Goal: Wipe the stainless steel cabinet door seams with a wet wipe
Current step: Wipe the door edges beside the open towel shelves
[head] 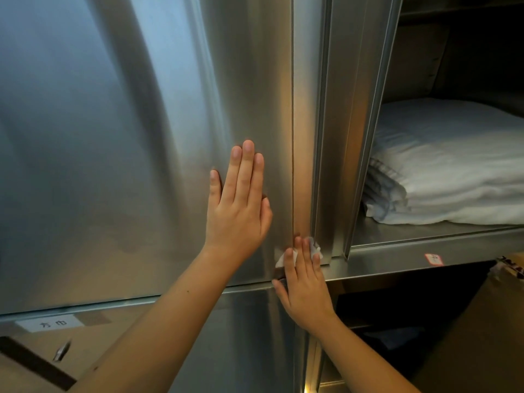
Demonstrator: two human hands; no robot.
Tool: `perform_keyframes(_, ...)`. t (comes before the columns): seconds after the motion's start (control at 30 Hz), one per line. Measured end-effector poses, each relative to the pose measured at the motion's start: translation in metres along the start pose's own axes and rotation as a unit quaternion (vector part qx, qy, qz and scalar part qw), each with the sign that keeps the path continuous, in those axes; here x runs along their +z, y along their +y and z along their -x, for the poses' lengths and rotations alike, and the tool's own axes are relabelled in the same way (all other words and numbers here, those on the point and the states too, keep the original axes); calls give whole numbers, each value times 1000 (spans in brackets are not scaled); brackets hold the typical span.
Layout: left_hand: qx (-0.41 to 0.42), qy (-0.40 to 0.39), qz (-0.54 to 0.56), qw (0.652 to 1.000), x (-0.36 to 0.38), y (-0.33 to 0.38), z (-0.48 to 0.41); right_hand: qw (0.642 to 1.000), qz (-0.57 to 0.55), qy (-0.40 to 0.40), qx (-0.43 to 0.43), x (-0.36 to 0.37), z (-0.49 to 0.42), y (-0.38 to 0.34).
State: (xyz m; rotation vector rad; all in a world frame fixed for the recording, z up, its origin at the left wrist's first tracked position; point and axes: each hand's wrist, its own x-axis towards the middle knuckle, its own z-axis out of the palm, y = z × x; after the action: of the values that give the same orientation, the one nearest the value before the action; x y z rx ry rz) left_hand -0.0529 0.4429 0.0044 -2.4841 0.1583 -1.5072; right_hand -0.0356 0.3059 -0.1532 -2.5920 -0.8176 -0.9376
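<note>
A brushed stainless steel cabinet door (119, 143) fills the left and middle of the view. Its vertical seam (293, 137) runs down the door's right edge beside a steel post (340, 123). My left hand (241, 199) lies flat on the door, fingers straight and pointing up, just left of the seam. My right hand (303, 282) presses a white wet wipe (314, 249) with straight fingers against the bottom end of the seam, where it meets the horizontal ledge. Most of the wipe is hidden under the fingers.
Right of the post an open compartment holds folded white linen (448, 171) on a steel shelf (425, 248) with a small red-edged label (433, 258). A dark lower compartment (411, 307) and a cardboard box (496, 336) lie below. A white paper label (52, 323) is at the lower left.
</note>
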Motion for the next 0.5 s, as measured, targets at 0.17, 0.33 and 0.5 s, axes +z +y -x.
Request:
perform_keyframes(0.17, -4, -4, -1, 1000, 0, 0, 0, 997, 58, -58, -5, 1, 17, 7)
perform_keyframes(0.33, -7, -3, 6, 1000, 0, 1, 0, 1000, -7, 10, -23, -20, -16, 8)
perform_keyframes(0.5, -1, -3, -1, 1000, 2, 0, 1, 999, -25, -36, -15, -14, -14, 6)
